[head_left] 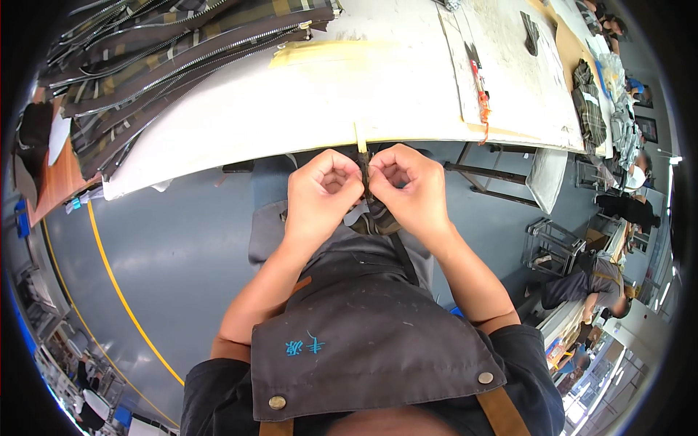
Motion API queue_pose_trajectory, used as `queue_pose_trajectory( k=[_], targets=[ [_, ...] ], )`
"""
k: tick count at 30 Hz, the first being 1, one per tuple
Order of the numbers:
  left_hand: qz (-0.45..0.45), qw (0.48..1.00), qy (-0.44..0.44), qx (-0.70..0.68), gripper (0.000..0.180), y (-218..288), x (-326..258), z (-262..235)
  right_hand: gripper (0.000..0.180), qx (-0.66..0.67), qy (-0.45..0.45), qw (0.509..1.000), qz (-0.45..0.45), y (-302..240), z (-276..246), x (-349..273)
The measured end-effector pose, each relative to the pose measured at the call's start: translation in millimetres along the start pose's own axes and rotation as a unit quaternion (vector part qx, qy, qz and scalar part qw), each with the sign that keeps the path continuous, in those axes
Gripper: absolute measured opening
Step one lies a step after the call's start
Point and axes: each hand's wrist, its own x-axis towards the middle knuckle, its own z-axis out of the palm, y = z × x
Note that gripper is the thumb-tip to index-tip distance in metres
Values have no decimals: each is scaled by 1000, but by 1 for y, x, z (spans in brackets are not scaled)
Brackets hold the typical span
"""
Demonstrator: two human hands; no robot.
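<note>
My left grip point(327, 192) and my right grip point(407, 187) are both pinched on a dark strip of cloth point(365, 166), right at the near edge of the counter point(414, 94). If one pinch is too loose, the cloth could slip and fall. If I pull unevenly, it could go crooked. A thin yellow strip point(359, 135) sits just above and might get in the way. Zipper pieces point(182, 69) lie far left, and a red tool point(478, 87) lies to the right, out of the way.
</note>
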Motion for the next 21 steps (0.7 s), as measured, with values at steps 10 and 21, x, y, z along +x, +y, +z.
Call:
queue_pose_trajectory(
  k=[10,21],
  targets=[
    [-16,1000,0,12,5,4,2,2,6,23,4,999,40,1,2,-4],
    [-7,1000,-24,4,6,3,2,-1,7,-35,39,999,-9,2,6,4]
  ],
)
